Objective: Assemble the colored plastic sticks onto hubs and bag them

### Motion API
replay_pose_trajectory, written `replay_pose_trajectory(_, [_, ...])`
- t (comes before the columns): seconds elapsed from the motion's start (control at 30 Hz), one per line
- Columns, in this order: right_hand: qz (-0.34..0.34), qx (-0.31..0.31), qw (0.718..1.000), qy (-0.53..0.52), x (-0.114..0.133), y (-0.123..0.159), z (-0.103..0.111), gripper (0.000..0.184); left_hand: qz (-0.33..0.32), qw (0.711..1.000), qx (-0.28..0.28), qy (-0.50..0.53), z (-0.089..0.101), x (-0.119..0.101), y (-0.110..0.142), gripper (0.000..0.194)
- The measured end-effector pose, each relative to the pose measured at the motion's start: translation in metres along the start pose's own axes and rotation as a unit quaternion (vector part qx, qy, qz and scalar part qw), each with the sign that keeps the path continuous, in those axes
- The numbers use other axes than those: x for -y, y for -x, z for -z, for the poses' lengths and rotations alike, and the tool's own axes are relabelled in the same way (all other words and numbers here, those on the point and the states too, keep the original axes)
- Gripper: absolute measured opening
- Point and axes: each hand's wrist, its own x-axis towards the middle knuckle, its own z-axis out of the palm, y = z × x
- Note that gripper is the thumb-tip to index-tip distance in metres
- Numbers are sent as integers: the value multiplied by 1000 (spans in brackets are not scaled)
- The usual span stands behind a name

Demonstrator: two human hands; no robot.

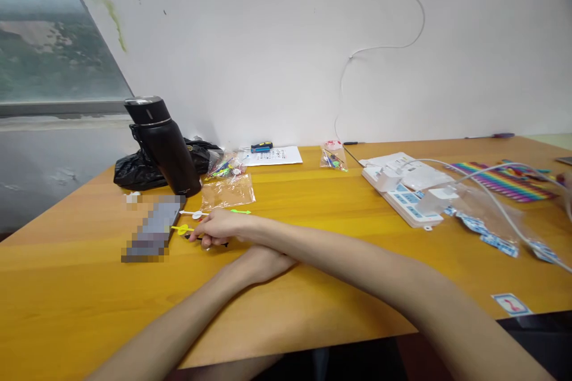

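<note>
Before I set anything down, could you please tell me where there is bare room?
Bare wood shows between the flat clear bag and the power strip, beyond the right forearm, and between the phone and left forearm. It is crowded around the right hand and among the packets.

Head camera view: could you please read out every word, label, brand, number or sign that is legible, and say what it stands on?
No text is legible.
White printed sheet: dark characters, too small and blurred.
Black cylindrical bottle: faint mark near its base, too small.
White power strip with blue panels: markings unreadable.
Blue-and-white packets: print too blurred.
White card with blue border: reddish figure, no readable word.
</note>
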Motion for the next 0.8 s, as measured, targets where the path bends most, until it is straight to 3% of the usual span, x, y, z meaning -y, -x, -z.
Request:
replay_pose_trajectory(0.13, [-17,-20,1000,17,5,0,-2,23,26,1000,14,-6,-1,2,1,50])
replay_pose_trajectory(0.27, [-32,-30,998,42,8,3,0,21,0,997,78,3,7,-17,0,52])
replay_pose_trajectory(0.43, [-27,-41,997,66,10,8,8,25,-4,994,108,-1,14,-31,-6,50])
replay_pose_trajectory(0.63, [-14,-63,993,97,9,14,20,30,-1,995,94,-18,13,-35,-8,36])
replay_pose_trajectory(0.7, [25,-61,992,106,5,27,20,32,2,995,86,-51,13,-37,-8,31])
replay_pose_trajectory(0.8, [148,-53,980,126,-9,64,16,32,53,990,52,-118,13,-40,-12,30])
